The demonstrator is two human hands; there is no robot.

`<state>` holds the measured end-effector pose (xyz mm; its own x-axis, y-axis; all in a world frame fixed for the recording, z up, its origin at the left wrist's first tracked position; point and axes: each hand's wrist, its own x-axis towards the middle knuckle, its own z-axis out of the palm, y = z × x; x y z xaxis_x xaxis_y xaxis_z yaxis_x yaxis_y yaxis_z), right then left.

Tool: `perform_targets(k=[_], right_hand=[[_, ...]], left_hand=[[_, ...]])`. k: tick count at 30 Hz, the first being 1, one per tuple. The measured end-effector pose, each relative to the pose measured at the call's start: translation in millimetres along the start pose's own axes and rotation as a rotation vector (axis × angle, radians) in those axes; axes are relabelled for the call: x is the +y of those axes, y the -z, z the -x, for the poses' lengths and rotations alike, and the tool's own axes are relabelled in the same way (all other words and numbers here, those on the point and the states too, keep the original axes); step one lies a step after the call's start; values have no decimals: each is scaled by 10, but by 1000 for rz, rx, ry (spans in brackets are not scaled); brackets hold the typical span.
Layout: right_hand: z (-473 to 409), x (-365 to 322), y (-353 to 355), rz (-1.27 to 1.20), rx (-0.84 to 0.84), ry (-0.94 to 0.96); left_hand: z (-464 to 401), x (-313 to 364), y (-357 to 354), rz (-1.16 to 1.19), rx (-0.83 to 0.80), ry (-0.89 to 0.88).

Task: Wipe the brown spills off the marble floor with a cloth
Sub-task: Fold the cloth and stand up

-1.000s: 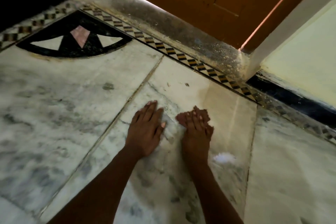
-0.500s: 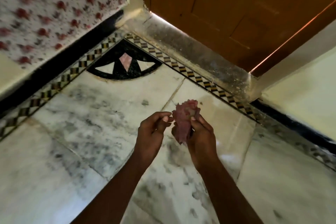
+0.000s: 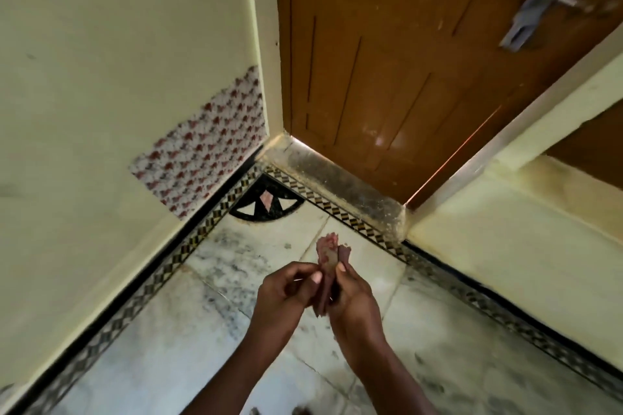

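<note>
the marble floor (image 3: 209,340), white with grey veining, fills the lower frame from 4 to 8 o'clock, edged by a checkered border strip (image 3: 188,244) along the walls. the cream wall (image 3: 111,61) takes up 9 to 11 o'clock, with a patch of red-flowered paper (image 3: 209,145) low on it. the brown wooden door (image 3: 404,61) stands at 12 to 2 o'clock, its metal handle (image 3: 526,20) blurred at 2 o'clock. a black fan-shaped inlay (image 3: 266,205) sits in the floor corner, just above centre.

the cloth (image 3: 327,258), pinkish and bunched into a narrow roll, is held up off the floor just below centre; its long axis runs 12 to 6 o'clock, the frayed end pointing to 12.

the right hand (image 3: 354,307) grips its lower part, fingers curled around it, thumb pressed on its side. the left hand (image 3: 286,293), at the cloth's 8 o'clock, is half curled, thumb and fingertips pinching the cloth's edge.
</note>
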<state>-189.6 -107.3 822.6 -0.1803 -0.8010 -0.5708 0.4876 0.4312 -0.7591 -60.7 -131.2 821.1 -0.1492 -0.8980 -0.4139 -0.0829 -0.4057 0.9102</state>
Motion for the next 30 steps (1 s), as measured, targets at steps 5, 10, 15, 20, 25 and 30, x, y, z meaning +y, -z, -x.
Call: perform_targets(k=[5,10,15,20,25,30], right_hand=[[977,-670,-151,117,-129,47],[1590,-919,-152,115,-173,80],[1873,-977,-95,81,-122,105],[1951,-1060,-102,-132,-43,167],[1887,-1146,-195,-347,-71,244],[1714,-1119,-363,-321,42,265]], left_hand=[[792,866,-64,38,-14,21],[1279,1252,-154,18,-4,5],[1476,1275,-222,-46,53,-48],[1471,1444,-151,7,138,-129],[1401,1791,49,177,119,-180],[1264,2335,344,342,0,-240]])
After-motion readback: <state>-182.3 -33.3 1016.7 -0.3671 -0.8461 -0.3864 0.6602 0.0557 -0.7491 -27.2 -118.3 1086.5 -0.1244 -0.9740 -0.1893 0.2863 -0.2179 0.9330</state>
